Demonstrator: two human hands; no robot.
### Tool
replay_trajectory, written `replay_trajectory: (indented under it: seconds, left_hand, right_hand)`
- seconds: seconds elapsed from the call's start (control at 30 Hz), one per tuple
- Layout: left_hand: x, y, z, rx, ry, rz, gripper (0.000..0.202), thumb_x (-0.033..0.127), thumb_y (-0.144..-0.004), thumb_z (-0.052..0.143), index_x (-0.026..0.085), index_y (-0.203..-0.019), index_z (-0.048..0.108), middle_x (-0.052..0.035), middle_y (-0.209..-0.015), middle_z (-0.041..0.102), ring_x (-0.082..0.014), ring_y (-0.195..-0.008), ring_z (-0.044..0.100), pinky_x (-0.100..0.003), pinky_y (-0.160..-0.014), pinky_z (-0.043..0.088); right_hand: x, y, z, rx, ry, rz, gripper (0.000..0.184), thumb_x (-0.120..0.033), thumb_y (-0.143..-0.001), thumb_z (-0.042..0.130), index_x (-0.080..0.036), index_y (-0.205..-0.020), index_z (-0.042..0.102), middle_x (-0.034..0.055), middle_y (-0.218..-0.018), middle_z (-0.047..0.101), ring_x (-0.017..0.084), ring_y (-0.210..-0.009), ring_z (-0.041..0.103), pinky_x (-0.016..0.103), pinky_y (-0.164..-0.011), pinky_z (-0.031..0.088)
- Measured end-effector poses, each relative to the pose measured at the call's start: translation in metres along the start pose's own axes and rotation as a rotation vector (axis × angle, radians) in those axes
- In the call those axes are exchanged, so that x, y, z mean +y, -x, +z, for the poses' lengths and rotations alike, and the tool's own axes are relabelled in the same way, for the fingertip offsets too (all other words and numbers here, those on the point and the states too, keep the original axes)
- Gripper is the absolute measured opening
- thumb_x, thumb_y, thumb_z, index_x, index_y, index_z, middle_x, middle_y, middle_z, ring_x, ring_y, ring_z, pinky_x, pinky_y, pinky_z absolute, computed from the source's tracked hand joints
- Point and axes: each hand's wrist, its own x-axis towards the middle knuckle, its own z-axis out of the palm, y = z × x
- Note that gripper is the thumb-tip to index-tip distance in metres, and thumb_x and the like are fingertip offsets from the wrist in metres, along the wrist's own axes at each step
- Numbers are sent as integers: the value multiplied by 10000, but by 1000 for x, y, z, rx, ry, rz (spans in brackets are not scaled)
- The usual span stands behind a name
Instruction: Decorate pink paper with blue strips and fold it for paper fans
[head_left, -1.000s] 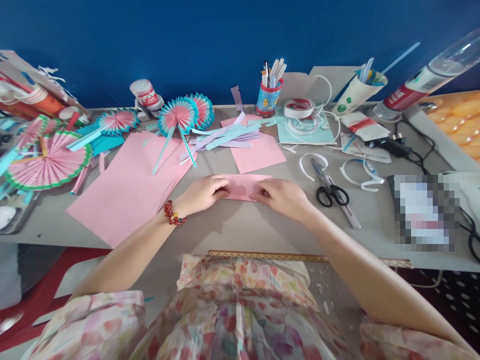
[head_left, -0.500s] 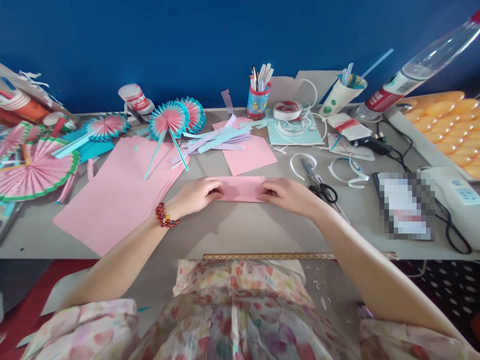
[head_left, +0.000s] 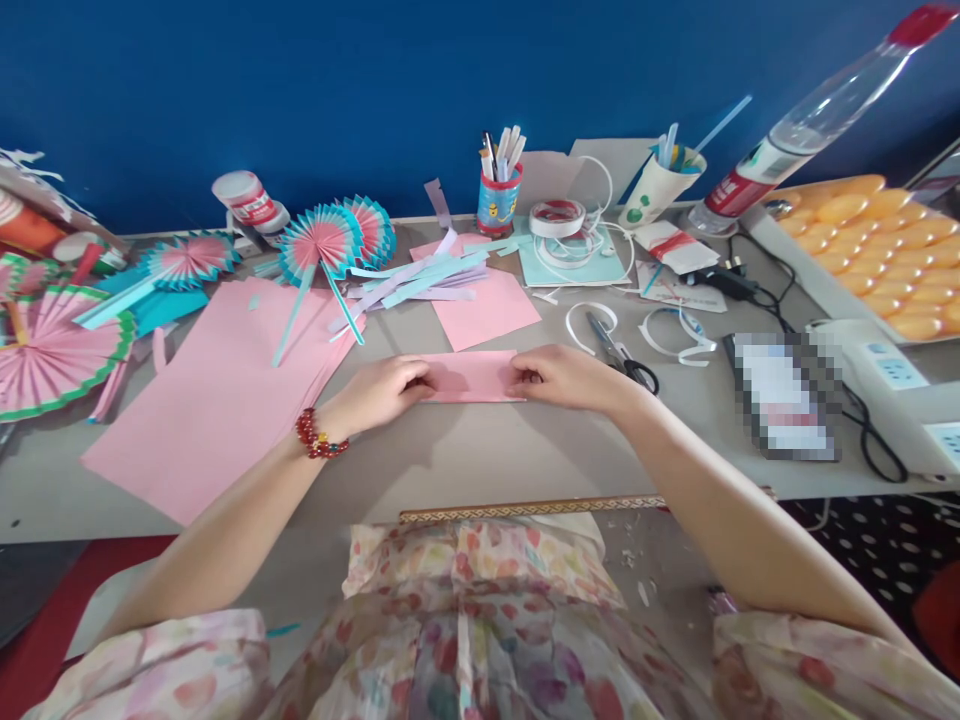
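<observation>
Between my hands lies a folded strip of pink paper (head_left: 471, 377), long side across the table. My left hand (head_left: 386, 392) has its fingers closed on the strip's left end; a red bead bracelet circles that wrist. At the right end my right hand (head_left: 559, 378) grips the same strip, fingers curled under. Just beyond it is a pink paper square (head_left: 487, 310), partly under a heap of lilac and pale blue paper strips (head_left: 420, 275). Large pink sheets (head_left: 217, 400) are stacked to the left of my left hand.
Pink and blue paper fans (head_left: 319, 245) lie at the back left, near a white jar (head_left: 247, 203). Scissors (head_left: 619, 350), a phone (head_left: 784, 400) and a tall bottle (head_left: 772, 160) are on the right. A pen cup (head_left: 499, 195) and tape roll (head_left: 556, 218) stand behind.
The view has turned slightly to the right, so the table things appear shifted left. Both hands stay on the pink paper strip, with the right fingers slightly more curled.
</observation>
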Motion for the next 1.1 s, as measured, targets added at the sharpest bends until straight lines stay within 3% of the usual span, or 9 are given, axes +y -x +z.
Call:
replay_trajectory:
  seconds: [1.1]
  left_hand:
    - [4,1,-1,8,7,27,165,298,-949,491,213,-917,629,-10,-1001,673,-182,-893,624,-262,-734,415]
  right_hand:
    - [3,-1,-1,-88,-64,-14,104,-236,-806,503,-194,-795,597,30,-855,646,163,-749,547,250,-668,337]
